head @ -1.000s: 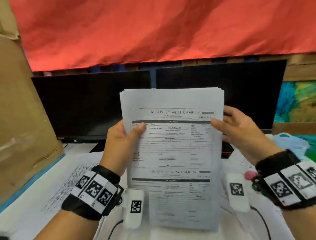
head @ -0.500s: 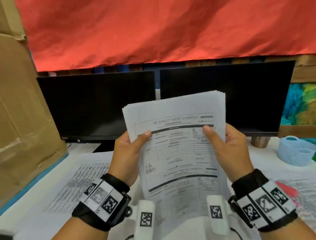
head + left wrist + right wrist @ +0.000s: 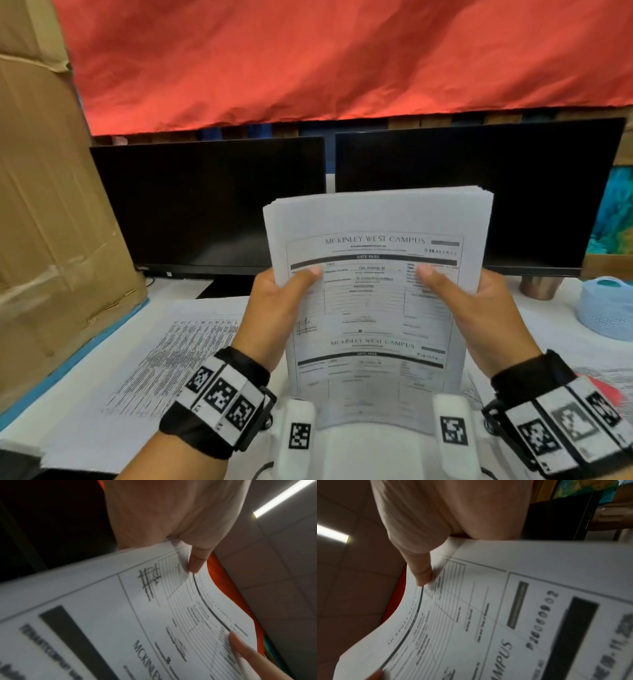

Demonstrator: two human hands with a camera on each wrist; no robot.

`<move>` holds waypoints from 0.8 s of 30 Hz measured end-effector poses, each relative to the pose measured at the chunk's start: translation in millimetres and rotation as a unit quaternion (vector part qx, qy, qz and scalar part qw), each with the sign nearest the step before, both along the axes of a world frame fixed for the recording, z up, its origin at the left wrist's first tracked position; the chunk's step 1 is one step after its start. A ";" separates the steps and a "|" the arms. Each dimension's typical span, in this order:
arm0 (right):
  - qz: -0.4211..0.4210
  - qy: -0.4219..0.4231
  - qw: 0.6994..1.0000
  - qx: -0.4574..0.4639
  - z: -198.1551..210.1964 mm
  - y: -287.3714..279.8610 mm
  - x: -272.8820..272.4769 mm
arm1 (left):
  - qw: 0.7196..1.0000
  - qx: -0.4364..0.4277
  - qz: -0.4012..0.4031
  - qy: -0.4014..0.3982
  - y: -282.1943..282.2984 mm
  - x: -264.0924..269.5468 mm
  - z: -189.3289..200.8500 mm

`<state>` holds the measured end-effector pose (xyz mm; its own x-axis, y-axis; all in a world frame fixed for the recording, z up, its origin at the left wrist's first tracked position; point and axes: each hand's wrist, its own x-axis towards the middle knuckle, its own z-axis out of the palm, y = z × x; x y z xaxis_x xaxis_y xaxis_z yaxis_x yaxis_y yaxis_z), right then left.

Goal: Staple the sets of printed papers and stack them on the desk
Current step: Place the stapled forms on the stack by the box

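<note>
A thick set of printed papers (image 3: 373,308) headed "McKinley West Campus" stands upright in front of me, above the desk. My left hand (image 3: 284,301) grips its left edge, thumb on the front sheet, fingers hidden behind. My right hand (image 3: 472,301) grips the right edge the same way. The left wrist view shows the left hand's (image 3: 171,520) thumb pressing the papers (image 3: 120,615); the right wrist view shows the right hand's (image 3: 436,527) thumb on the papers (image 3: 505,615). No stapler is in view.
More printed sheets (image 3: 178,356) lie flat on the white desk (image 3: 85,421) at left and right. Two dark monitors (image 3: 212,205) stand behind. A cardboard box (image 3: 44,240) rises at the left. A pale blue basket (image 3: 606,308) and a metal cup (image 3: 539,287) sit at far right.
My right hand, which was apart from the right edge, has closed onto the papers. Both hands now hold the set, slightly lower and more to the right.
</note>
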<state>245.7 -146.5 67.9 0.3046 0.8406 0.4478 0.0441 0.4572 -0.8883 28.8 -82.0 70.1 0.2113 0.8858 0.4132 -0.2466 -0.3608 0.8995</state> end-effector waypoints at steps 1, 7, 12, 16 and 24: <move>0.006 -0.006 1.000 0.004 2.5 -0.5 1.4 | 1.000 0.002 0.000 -0.027 0.7 -1.1 0.0; 0.032 -0.035 0.999 -0.026 5.6 1.3 8.4 | 0.999 0.036 -0.011 -0.030 0.3 -4.6 6.7; 0.053 -0.026 0.998 -0.019 13.6 1.2 10.4 | 0.998 0.060 -0.019 0.011 0.6 -1.7 19.1; 0.034 -0.030 0.999 -0.020 13.9 2.4 5.6 | 0.996 0.089 0.025 0.000 -2.1 5.5 17.0; 0.019 0.004 0.999 -0.044 7.6 2.0 13.2 | 0.999 0.015 0.018 0.027 -6.2 3.2 -27.6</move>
<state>258.9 -144.5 75.5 0.2754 0.8874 0.3697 0.0222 0.3786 -0.9253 32.0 -88.2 42.6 0.2033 0.8807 0.4278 -0.1842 -0.3948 0.9001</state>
